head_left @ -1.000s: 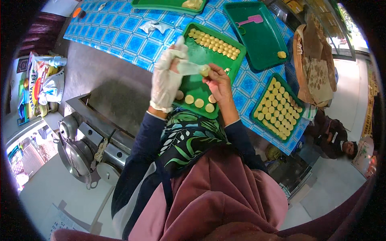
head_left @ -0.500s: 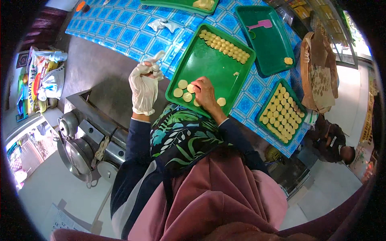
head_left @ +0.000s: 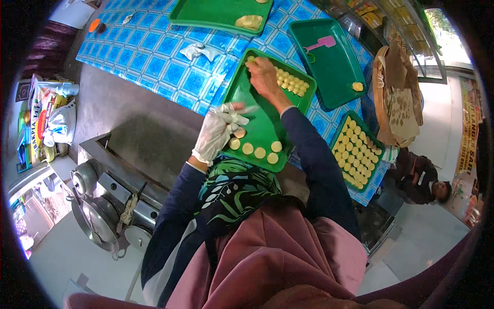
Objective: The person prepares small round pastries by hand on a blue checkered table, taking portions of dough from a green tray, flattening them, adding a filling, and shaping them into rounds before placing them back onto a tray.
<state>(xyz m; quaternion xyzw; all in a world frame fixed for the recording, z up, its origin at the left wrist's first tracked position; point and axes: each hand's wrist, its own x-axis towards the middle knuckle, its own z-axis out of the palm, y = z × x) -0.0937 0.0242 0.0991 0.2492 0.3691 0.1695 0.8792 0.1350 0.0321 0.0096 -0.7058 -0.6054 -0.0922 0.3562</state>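
Note:
A green tray (head_left: 262, 118) lies at the table's near edge in front of me. Rows of small yellow dough balls (head_left: 292, 82) fill its far end. My right hand (head_left: 263, 77), bare, reaches over the left end of these rows, fingertips pinched on a dough ball (head_left: 250, 59). Flat, pale dough rounds (head_left: 260, 153) lie spread along the tray's near side. My left hand (head_left: 218, 131), in a loose white glove, hovers over the tray's left edge by these rounds. Its fingers are curled and partly blurred; what they hold, if anything, is hidden.
Right of my tray, a smaller green tray (head_left: 337, 175) carries several dough rounds. A darker green tray (head_left: 329, 77) holds a pink scoop (head_left: 321, 45). Another green tray (head_left: 206, 20) with dough stands at the back. Crumpled white gloves (head_left: 199, 51) lie on the blue-checked cloth. Pots (head_left: 98, 211) stand left.
My right hand has moved from the near dough rounds to the balls at the tray's far end. My left hand has come right and down over the tray's edge.

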